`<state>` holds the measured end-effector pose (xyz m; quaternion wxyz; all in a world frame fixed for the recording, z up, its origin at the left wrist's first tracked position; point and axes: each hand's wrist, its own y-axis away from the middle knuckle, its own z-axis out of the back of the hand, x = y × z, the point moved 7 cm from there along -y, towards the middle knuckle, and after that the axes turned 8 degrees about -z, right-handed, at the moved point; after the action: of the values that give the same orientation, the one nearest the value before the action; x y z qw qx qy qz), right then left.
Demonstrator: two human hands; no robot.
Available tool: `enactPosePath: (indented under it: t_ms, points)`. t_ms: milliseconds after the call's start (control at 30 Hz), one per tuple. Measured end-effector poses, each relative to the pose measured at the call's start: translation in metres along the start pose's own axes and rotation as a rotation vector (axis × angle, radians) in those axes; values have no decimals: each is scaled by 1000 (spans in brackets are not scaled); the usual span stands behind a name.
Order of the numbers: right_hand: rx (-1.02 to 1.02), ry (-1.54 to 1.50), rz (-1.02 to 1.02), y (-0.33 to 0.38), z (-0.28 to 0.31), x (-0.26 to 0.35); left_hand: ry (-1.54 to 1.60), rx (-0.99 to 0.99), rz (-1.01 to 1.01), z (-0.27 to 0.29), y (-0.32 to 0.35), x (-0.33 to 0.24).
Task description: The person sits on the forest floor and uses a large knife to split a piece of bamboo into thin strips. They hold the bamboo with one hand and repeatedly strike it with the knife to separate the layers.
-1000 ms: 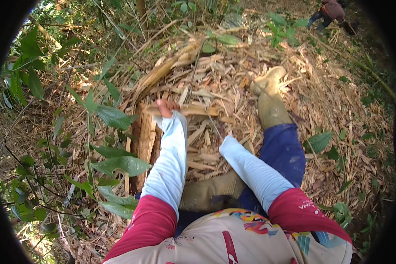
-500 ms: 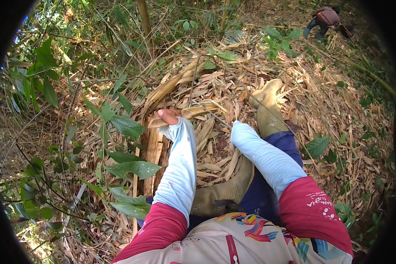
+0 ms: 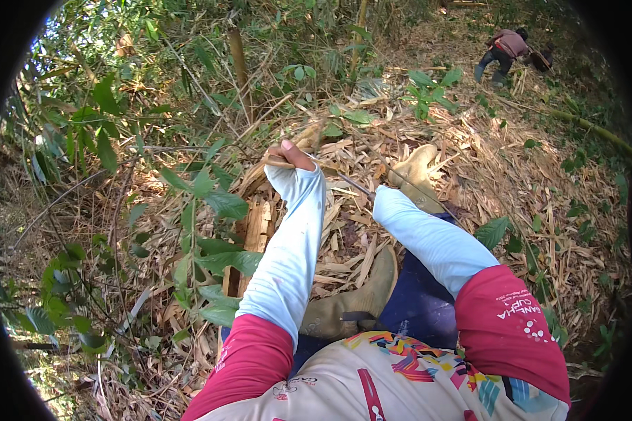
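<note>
My left hand point(image 3: 296, 156) is closed around a short, pale brown piece of wood point(image 3: 277, 162), with the thumb lying along its top. The piece looks like split bamboo or a stick; its right part is hard to make out behind the wrist. My right hand is hidden beyond the end of its light blue sleeve point(image 3: 421, 228), so its fingers do not show. From that sleeve's end a thin dark strip point(image 3: 352, 184) slants up toward the wood in my left hand. Whether it is a blade or a rod, I cannot tell.
Dry bamboo leaves and chips point(image 3: 347, 231) cover the ground between my boots point(image 3: 354, 298). A split log point(image 3: 258, 228) lies beyond my left forearm. Leafy stems point(image 3: 225, 203) crowd the left side. Another person point(image 3: 505, 50) bends over at the far right, near a long green pole point(image 3: 597, 130).
My left hand has risen away from me and slightly right with the piece of wood, off the split log. The right sleeve has barely moved. The view has shifted a little.
</note>
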<state>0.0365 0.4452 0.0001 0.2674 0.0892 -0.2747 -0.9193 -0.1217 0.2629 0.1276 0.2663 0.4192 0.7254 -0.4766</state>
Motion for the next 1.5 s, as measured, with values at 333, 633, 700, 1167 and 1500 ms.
enactPosePath:
  t_ms: [333,633,700,1167,1500]
  points:
    - [-75,-28,340,85,32,132,88,-137,-50,87,-88,-68]
    - [686,-987,525,137,-13,187,889,-358,-52,240,-134,-133]
    - [731,-1047,547,169,-12,189,951,-408,-52,269,-129,-133]
    - [-152,-175,601,239,-18,207,838,-313,-321,308,-80,-254]
    - [-24,7,691,218,0,264,479,-417,-374,308,-51,-257]
